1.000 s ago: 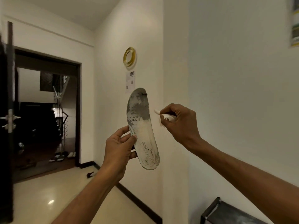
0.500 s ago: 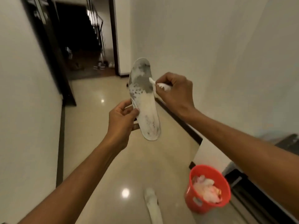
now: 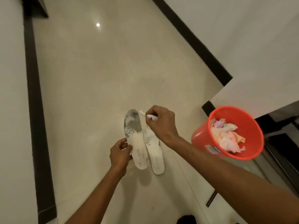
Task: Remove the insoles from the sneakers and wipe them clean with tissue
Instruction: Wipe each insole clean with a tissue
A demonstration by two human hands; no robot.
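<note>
**Insole wiping: incomplete**

Red bin (image 3: 202, 139), right of the grip, holds spent tissues. Second insole (image 3: 155, 159) lies on the floor beneath the held insole (image 3: 135, 143), whose toe end is grey. Left hand (image 3: 120, 155) pinches its edge; right hand (image 3: 161, 123) pinches tissue (image 3: 151, 117) beside the toe.

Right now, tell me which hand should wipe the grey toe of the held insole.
Right. The right hand pinches the tissue just beside the grey toe end of the insole. The left hand grips that insole by its edge, so it is occupied.
</note>
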